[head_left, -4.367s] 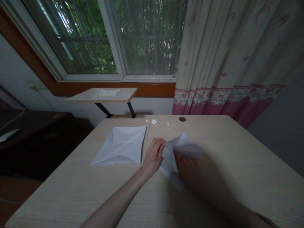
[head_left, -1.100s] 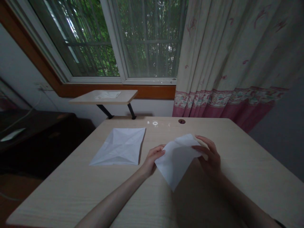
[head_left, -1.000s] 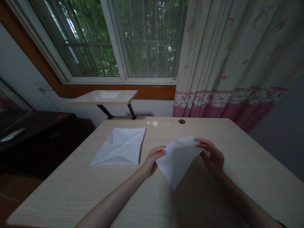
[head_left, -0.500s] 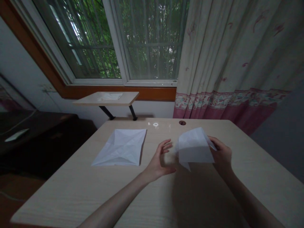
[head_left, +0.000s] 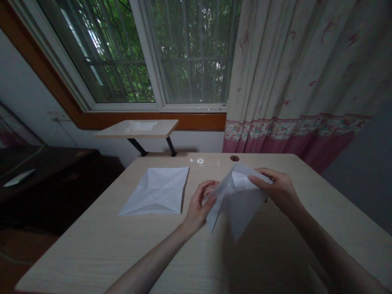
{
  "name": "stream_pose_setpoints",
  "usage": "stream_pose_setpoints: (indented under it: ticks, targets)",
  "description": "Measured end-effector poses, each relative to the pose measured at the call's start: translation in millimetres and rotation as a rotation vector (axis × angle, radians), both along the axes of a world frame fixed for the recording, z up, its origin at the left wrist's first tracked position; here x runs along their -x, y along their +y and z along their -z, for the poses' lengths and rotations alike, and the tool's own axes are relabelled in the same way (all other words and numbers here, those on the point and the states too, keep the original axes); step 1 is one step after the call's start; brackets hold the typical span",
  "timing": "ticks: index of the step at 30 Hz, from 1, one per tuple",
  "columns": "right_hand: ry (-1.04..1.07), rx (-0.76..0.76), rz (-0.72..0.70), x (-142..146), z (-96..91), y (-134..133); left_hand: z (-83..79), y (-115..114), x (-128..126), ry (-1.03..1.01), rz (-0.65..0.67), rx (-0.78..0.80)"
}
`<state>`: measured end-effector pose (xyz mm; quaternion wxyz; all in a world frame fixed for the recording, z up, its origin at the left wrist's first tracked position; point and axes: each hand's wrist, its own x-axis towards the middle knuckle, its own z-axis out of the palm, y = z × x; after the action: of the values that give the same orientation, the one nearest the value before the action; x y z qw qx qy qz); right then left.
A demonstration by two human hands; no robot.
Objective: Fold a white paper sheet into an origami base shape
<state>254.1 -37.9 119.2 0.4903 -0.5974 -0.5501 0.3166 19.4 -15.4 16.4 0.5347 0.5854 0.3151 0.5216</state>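
Note:
A folded white paper (head_left: 237, 202) is held up just above the light wooden table (head_left: 92, 249), its point hanging down. My right hand (head_left: 275, 190) pinches its upper right edge with thumb and fingers. On the paper's left edge my left hand (head_left: 200, 202) has its fingers curled around the fold. A second white sheet (head_left: 157, 196), creased and opened flat, lies on the table to the left of my left hand.
A small raised shelf (head_left: 137, 128) with a paper on it stands behind the table under the window. A floral curtain (head_left: 300, 81) hangs at the right. A dark cabinet (head_left: 45, 171) sits left of the table. A cable hole (head_left: 234, 158) marks the table's far edge.
Half a second ago my left hand was off the paper with fingers apart and only the right hand held it; now both hands grip it and it has turned, point down.

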Motion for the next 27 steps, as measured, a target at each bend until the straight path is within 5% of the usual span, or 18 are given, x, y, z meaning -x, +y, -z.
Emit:
stream_pose_setpoints:
  ticks: [5,10,16,19,22,27]
  targets:
    - [-0.08,0.076,-0.076,-22,-3.3,12,-1.0,16,7,0.023,-0.091,0.215]
    - [-0.367,0.015,-0.14,-46,34.9,35,1.7,26,6,0.1,0.028,0.242]
    - [-0.845,-0.432,0.069,-30,91.0,28,12.7,31,6,0.246,-0.005,0.172]
    - [-0.917,-0.507,-0.151,-12,105.3,11,15.2,32,8,0.314,-0.024,0.136]
    - [-0.908,-0.382,-0.401,1,114.9,-2,16.0,31,9,0.379,-0.063,0.101]
    - [-0.921,-0.247,-0.515,11,128.0,-9,19.0,28,10,0.443,-0.106,0.087]
